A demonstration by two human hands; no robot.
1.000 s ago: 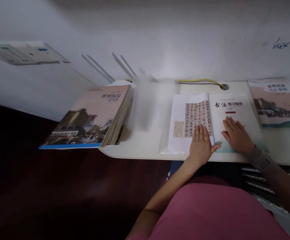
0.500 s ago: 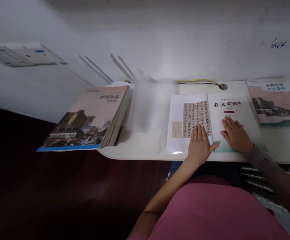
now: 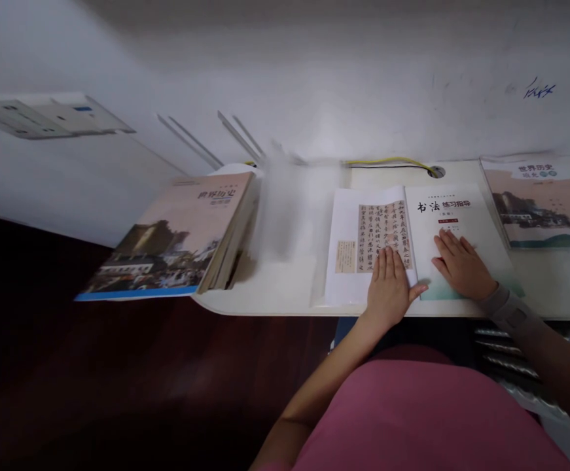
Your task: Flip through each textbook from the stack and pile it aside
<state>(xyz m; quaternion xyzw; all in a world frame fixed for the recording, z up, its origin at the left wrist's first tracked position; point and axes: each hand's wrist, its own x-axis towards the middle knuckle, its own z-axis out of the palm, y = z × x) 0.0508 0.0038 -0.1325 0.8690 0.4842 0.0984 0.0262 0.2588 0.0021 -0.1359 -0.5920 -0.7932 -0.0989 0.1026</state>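
Observation:
A calligraphy workbook lies spread on the white desk, both its covers facing up. Its left side carries a printed panel of brush writing; the right side has the title. Flat on the left side, near the spine, rests my left hand, thumb pointing right. My right hand lies on the title side with fingers stretched out, a grey band around its wrist. Clear plastic shows along the workbook's left edge, partly beneath it.
On the left a stack of books overhangs the desk's rounded corner. A pink history book lies to the right. Blurry clear plastic stands near the stack. A yellow cable runs along the wall into a round hole.
The whole view has shifted slightly. Both hands stay flat on the workbook in almost the same places.

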